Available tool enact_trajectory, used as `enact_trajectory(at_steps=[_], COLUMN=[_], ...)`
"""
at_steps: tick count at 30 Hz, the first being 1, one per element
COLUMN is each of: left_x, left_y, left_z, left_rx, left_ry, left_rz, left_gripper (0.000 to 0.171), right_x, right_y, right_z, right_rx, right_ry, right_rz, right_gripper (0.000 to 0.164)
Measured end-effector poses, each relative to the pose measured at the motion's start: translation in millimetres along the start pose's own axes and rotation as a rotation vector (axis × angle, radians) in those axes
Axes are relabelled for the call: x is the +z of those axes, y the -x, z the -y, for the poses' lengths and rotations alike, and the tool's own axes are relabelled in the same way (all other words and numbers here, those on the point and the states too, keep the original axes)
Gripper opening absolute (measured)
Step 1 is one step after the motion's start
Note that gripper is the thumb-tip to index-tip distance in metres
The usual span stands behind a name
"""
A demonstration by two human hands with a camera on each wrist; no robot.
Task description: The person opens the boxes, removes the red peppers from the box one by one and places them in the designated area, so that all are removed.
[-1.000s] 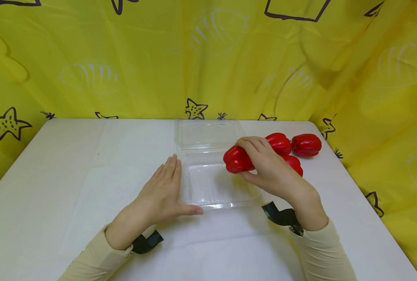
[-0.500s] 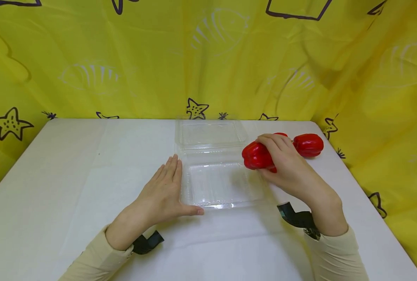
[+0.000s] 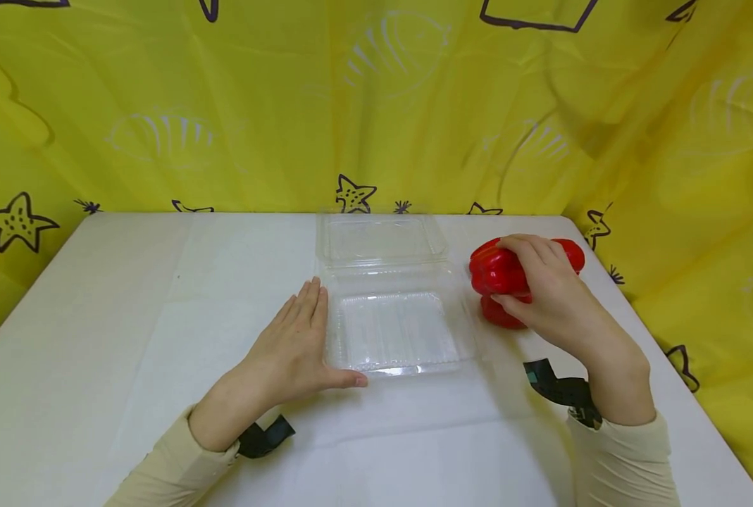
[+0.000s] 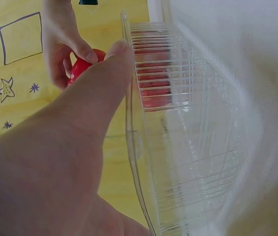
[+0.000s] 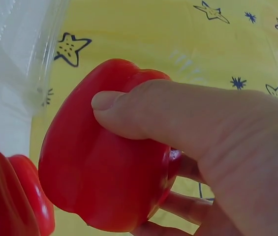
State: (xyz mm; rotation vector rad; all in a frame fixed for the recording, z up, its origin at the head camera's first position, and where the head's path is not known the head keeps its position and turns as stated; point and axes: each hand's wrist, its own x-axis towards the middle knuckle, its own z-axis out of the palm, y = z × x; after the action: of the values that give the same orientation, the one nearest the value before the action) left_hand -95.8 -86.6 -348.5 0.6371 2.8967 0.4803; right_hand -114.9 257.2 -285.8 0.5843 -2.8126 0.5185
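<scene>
My right hand (image 3: 550,296) grips a red bell pepper (image 3: 498,271), thumb on one side and fingers round the other, above more peppers at the right. Under it a second red pepper (image 3: 503,313) shows in part, and another pepper (image 3: 571,255) peeks out behind my fingers. In the right wrist view the held pepper (image 5: 99,157) hangs over the table side. My left hand (image 3: 287,345) lies with straight fingers along the left edge of a clear plastic clamshell container (image 3: 395,331), its thumb at the front rim. The container's base holds nothing.
The container's open lid (image 3: 379,239) lies flat toward the back of the white table (image 3: 129,338). A yellow curtain (image 3: 256,105) with drawn stars and fish hangs behind the table and along its right side.
My right hand has carried the pepper from over the container's right part to the right, above the other peppers. My left hand and the container have stayed in place.
</scene>
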Motion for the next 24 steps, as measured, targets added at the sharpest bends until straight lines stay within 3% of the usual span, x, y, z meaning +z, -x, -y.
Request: enact_trajectory(at_steps=[11,24], left_x=[-0.7,0.4], left_y=[-0.8,-1.4], left_z=[-0.4,0.4], left_rx=[-0.002,-0.003], left_ry=[-0.001,-0.003], left_rz=[0.004,0.008], left_gripper=[0.137,0.137], right_x=[-7,-10], right_y=[7,10], right_z=[-17,-30], right_rx=[0.053,0.116], right_ry=[0.013,0.039], right_rz=[-0.031,-0.006], right_gripper=[0.068,0.073])
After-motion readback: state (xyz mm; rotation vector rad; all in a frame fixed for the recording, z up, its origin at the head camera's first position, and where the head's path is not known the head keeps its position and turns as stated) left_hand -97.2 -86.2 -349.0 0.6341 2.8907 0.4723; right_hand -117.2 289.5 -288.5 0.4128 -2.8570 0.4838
